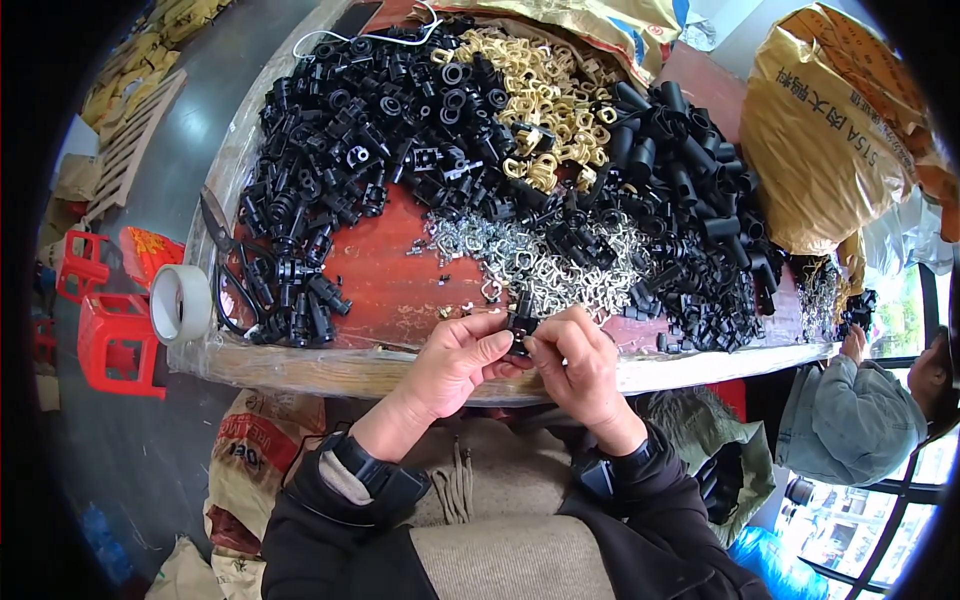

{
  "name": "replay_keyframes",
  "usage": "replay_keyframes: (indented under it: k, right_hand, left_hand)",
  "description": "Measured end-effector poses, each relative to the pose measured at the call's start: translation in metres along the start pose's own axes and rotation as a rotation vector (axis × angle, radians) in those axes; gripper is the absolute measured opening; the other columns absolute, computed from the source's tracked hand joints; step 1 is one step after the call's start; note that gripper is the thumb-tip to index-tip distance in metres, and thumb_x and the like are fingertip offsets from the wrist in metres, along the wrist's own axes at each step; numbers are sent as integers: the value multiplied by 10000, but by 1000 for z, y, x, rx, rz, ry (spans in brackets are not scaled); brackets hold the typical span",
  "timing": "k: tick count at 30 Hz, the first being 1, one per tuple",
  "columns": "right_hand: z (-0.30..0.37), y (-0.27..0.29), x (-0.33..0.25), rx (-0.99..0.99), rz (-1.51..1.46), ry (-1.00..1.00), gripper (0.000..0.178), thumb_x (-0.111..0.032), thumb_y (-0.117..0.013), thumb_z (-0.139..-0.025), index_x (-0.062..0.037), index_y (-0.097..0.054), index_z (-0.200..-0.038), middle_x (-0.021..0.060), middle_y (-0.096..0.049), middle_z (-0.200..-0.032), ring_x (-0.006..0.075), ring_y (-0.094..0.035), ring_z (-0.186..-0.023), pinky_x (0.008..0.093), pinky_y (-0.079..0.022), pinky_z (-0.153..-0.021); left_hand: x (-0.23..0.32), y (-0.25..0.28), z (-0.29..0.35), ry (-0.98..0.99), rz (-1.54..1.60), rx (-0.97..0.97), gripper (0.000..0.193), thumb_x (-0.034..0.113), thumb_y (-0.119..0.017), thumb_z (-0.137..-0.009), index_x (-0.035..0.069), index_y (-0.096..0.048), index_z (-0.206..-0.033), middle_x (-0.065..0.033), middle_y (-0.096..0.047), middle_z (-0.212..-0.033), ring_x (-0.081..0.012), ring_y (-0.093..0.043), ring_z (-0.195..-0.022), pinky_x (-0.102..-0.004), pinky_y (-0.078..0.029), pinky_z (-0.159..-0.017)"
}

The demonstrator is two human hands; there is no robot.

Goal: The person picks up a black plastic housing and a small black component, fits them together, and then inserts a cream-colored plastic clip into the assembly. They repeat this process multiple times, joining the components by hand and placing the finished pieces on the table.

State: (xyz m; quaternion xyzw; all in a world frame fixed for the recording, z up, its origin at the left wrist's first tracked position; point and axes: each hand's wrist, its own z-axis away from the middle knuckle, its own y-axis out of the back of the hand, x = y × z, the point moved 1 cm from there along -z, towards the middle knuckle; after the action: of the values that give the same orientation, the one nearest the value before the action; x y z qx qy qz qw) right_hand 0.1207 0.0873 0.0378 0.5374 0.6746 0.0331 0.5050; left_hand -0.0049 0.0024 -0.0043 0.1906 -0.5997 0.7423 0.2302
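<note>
At the near edge of the red table [385,265], my two hands meet over a small black plastic part [522,318]. My left hand [462,358] grips it from the left, thumb and fingers closed round its lower end. My right hand [582,362] pinches at the same part from the right; fingertips partly hide whether a smaller piece is between them. Just beyond my hands lie a heap of small silvery metal pieces [560,275] and finer clear or silvery bits [465,238].
Black plastic parts [350,130], brass-coloured rings [550,95] and black tubes [690,150] are piled across the table. Scissors [217,220] and a tape roll [181,304] lie left. Red stools [115,340] stand beyond. A large sack [825,130] and a co-worker [850,420] are right.
</note>
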Motion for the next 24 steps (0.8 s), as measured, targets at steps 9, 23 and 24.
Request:
replay_keyframes:
  k: [9,23,24]
  right_hand:
    - [-2,7,3,-122,97,141,119,25,-593,-686,-22,-497,-739,84,-487,-671,216,-488,-546,269,-387,-472]
    - [-6,18,37,-339,-705,-442,96,-73,-578,-773,-19,-502,-752,-21,-494,-670,60,-463,-610,243,-394,-507]
    - [-13,24,42,-406,-592,-368,85,-69,-573,-773,-16,-511,-755,-10,-497,-662,67,-472,-612,241,-396,-512]
  left_hand:
    - [5,-5,0,84,-94,-4,243,112,-521,-812,-22,-515,-1014,-88,-578,-911,-160,-579,-792,-272,-491,-699]
    - [11,-5,-3,67,-71,-53,264,102,-540,-782,-13,-509,-1018,-121,-574,-935,-176,-584,-790,-255,-496,-683]
    - [11,-4,-3,61,-80,-55,264,102,-540,-782,-13,-509,-1018,-121,-574,-935,-176,-584,-790,-255,-496,-683]
